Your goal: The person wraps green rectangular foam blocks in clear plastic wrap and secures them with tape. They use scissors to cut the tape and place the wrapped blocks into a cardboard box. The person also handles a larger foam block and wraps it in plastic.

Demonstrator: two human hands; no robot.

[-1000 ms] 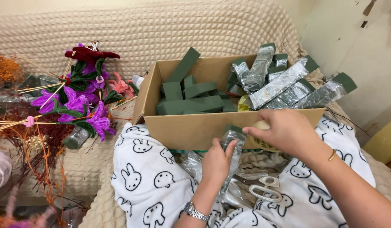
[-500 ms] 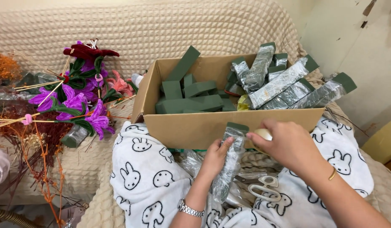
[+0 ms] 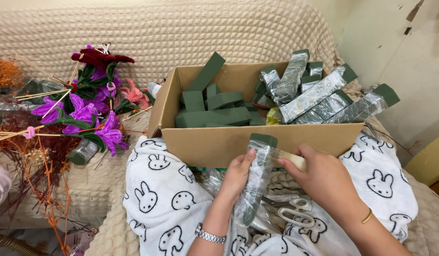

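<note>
My left hand [image 3: 237, 175] grips a long green foam block wrapped in clear film [image 3: 255, 180], holding it upright and slightly tilted in front of the cardboard box [image 3: 219, 142]. My right hand [image 3: 323, 178] holds a roll of clear tape [image 3: 291, 159] against the block's upper part, with a strip of tape stretched between them. Inside the box lie bare green foam blocks [image 3: 214, 109] on the left and wrapped blocks [image 3: 314, 97] on the right.
White-handled scissors [image 3: 295, 211] lie on the rabbit-print blanket [image 3: 158, 199] under my hands. Purple, red and pink craft flowers [image 3: 86, 104] and dried orange stems [image 3: 44, 189] lie at the left on the beige cover. A white wall [image 3: 399, 52] stands at the right.
The wrapped block has come up from low in my lap to upright before the box. My right hand has slid back from the box front, pulling tape along the block.
</note>
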